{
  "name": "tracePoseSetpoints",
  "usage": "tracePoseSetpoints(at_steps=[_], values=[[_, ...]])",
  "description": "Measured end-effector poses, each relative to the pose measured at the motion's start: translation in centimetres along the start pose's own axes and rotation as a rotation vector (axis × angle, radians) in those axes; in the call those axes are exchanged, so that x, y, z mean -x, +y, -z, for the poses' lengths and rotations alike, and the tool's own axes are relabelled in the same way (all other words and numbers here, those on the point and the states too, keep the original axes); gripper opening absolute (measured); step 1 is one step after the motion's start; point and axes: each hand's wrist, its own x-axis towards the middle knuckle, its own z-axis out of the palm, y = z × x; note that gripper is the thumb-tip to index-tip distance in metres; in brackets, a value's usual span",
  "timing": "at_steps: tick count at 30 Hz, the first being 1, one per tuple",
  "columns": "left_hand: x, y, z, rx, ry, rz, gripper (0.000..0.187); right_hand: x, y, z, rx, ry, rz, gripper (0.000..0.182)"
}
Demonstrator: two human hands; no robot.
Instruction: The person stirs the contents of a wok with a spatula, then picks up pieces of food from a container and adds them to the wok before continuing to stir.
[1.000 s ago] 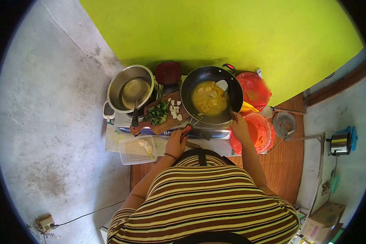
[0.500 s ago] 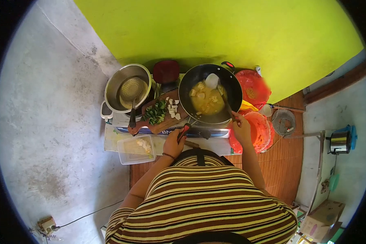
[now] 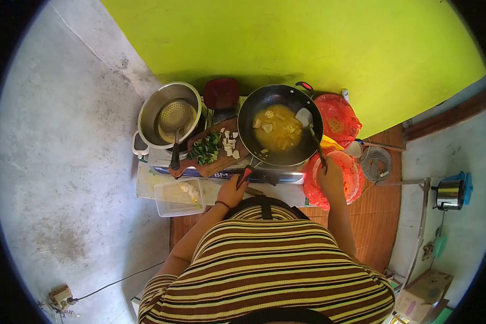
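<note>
Broth, yellow and studded with pale chunks, sits in the black wok (image 3: 279, 125) on the burner of the small stove (image 3: 227, 174), and the likeliest trouble from here is a slop over the rim: the spatula (image 3: 310, 129) rests with its pale blade at the right edge of the liquid, and a hard sweep or a tilt of the pan would probably send hot broth onto the stove or toward the red plastic bags (image 3: 337, 120) just beside it. The right hand (image 3: 329, 175) is closed around the end of the spatula's dark handle, well back from the pan, wrist low and forearm running straight back to the body, so the lever is long and control of the blade looks loose. The left hand (image 3: 233, 190) has its fingers (image 3: 242, 181) wrapped on the red-and-black wok handle (image 3: 247, 174) at the near edge of the stove, steadying the pan; a slip there could likely rock the wok. Left of the wok, a wooden cutting board (image 3: 210, 159) carrying chopped greens and white pieces overhangs the stove and touches the pan's side, so a nudge might tip it. Behind it stands a steel pot (image 3: 168, 114) with a strainer ladle inside, and a clear plastic container (image 3: 178, 197) lies on the floor mat near the left wrist
</note>
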Motion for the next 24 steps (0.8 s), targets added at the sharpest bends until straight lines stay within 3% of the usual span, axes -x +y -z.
tracePoseSetpoints(at_steps=[3,4,7,10,15,16,19,22,24], values=[[-0.9,-2.1,-1.0,0.316,-0.034,0.042,0.045,0.9,0.8,0.0,-0.064,-0.076,0.042,0.033],[-1.1,-2.6,-0.9,0.309,-0.075,0.072,0.046,1.1,0.8,0.1,-0.100,-0.104,0.059,0.034],[-1.6,-3.1,-0.7,0.288,-0.157,0.130,0.047,1.3,-0.4,1.4,-0.279,-0.366,-0.179,0.037],[-1.6,-3.2,-0.7,0.287,-0.158,0.119,0.048,1.6,-3.7,3.6,-0.331,-0.439,-0.272,0.040],[-1.2,-1.8,0.0,0.266,-0.161,0.111,0.047,2.1,-3.3,2.8,-0.472,-0.526,-0.354,0.045],[-1.3,-1.9,0.0,0.247,-0.150,0.091,0.047,2.1,-3.1,2.4,-0.496,-0.526,-0.356,0.046],[-1.4,-2.5,-0.4,0.222,-0.126,0.070,0.048,2.4,-0.8,0.5,-0.285,-0.211,0.228,0.044],[-1.5,-2.7,-0.6,0.254,-0.126,0.102,0.048,2.6,-1.4,2.6,-0.295,-0.239,0.195,0.041],[-1.4,-2.5,-0.4,0.260,-0.129,0.104,0.048,2.9,-2.5,4.4,-0.438,-0.411,-0.065,0.040]])
